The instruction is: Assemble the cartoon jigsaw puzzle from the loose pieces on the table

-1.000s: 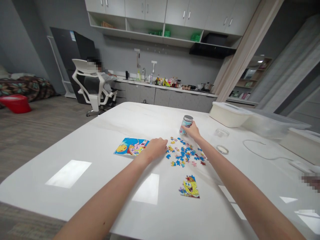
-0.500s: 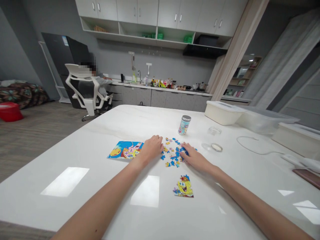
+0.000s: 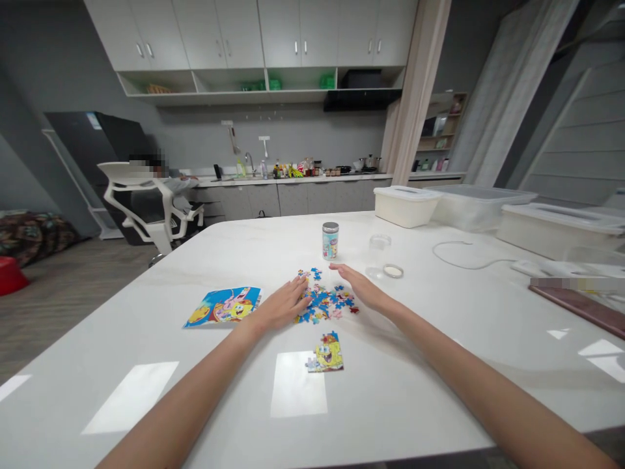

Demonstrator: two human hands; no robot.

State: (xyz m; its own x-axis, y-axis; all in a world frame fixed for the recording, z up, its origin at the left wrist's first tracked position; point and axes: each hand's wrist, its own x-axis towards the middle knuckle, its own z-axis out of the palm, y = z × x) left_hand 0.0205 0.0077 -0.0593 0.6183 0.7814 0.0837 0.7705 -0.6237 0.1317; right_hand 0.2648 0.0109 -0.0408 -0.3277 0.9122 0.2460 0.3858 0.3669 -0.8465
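**Left hand [image 3: 286,303] and right hand [image 3: 362,286] flank loose jigsaw pieces [image 3: 323,301] on a white table**

The glossy white table [image 3: 390,404] fills most of the foreground. At its far right stand a translucent plastic bin [image 3: 481,208] and two lidded cream storage boxes [image 3: 406,210], one on either side of the bin.

A SpongeBob picture sheet [image 3: 225,306] lies just beside the left wrist. The left hand is spread, palm down, its fingers over the left edge of the scattered pieces; whether it grips one, I cannot tell. The right hand is open, fingers extended, with nothing visible in it, at the right edge of the pieces; contact with them is unclear.

An upright cartoon-printed jar [image 3: 330,242] with a silver lid stands just beyond the pieces. Nearer the wearer lies a joined puzzle section [image 3: 326,353] showing SpongeBob's face. Right of the jar are a clear container [image 3: 379,251] and a small ring-shaped lid [image 3: 393,271].

The loose pieces, mostly blue, lie on the table between the hands.
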